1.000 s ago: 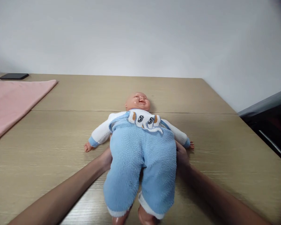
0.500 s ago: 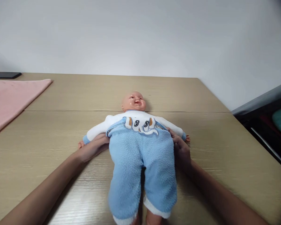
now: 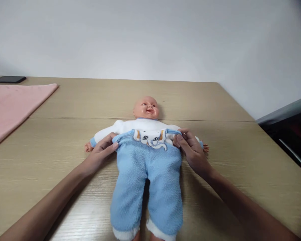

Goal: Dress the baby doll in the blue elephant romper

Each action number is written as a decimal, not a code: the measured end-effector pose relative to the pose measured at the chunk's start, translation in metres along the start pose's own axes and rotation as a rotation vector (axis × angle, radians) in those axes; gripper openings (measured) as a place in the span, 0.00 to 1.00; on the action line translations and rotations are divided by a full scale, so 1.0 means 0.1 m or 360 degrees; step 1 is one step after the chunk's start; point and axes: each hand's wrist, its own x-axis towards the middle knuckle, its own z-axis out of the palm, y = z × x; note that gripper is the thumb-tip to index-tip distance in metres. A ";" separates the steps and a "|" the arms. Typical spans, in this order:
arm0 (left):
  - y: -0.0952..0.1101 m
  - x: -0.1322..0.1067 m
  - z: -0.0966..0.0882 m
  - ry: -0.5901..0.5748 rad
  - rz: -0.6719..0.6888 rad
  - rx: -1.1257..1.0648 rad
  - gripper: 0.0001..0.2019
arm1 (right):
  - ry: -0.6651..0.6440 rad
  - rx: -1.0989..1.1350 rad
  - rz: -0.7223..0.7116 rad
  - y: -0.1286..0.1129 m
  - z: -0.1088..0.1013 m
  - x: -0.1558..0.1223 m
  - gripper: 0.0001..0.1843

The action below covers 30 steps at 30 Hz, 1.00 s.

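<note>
A baby doll (image 3: 146, 108) lies on its back on the table, head away from me and arms spread out. It wears a white top (image 3: 126, 126) with blue cuffs and fluffy blue trousers (image 3: 146, 164) with an elephant face at the waist and white hems. My left hand (image 3: 102, 150) pinches the left end of the waistband, thumb on top. At the other end, my right hand (image 3: 190, 149) grips the waistband between thumb and fingers. Between both hands the waistband is stretched wide across the doll's belly.
A pink cloth (image 3: 15, 107) lies at the left of the wooden table (image 3: 65, 187). Behind it is a dark flat object like a phone (image 3: 10, 79). A pale wall (image 3: 150, 40) borders the far edge. To the right, beyond the table edge, stands something black (image 3: 291, 134).
Both hands have come up from the trousers' sides onto the ends of the waistband, their thumbs now showing. The waistband is pulled straighter and the doll's legs have shifted slightly left.
</note>
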 end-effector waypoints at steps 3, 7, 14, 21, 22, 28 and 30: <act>-0.07 0.07 0.06 0.0027 0.0033 0.0043 0.13 | 0.0014 0.0044 -0.0027 0.00 0.04 0.14 0.18; -0.12 0.13 0.09 0.0080 0.0122 0.0138 0.12 | 0.0032 0.0267 0.0030 0.04 0.04 0.24 0.15; -0.22 0.16 0.14 0.0370 0.0273 0.0145 0.15 | 0.0240 0.0055 -0.0140 0.10 -0.01 0.28 0.10; -0.15 0.23 0.39 0.0835 0.0493 0.0584 0.22 | 0.0265 -0.0766 -0.0233 -0.16 -0.02 0.45 0.12; -0.15 0.24 0.41 0.0860 0.0482 0.0597 0.22 | 0.0248 -0.0848 -0.0269 -0.20 0.01 0.48 0.12; -0.18 0.40 0.49 0.0918 0.0408 0.0653 0.18 | 0.0272 -0.0693 -0.0180 -0.13 0.16 0.74 0.17; -0.18 0.43 0.48 0.0882 0.0432 0.0635 0.17 | 0.0329 -0.0743 -0.0201 -0.09 0.17 0.79 0.16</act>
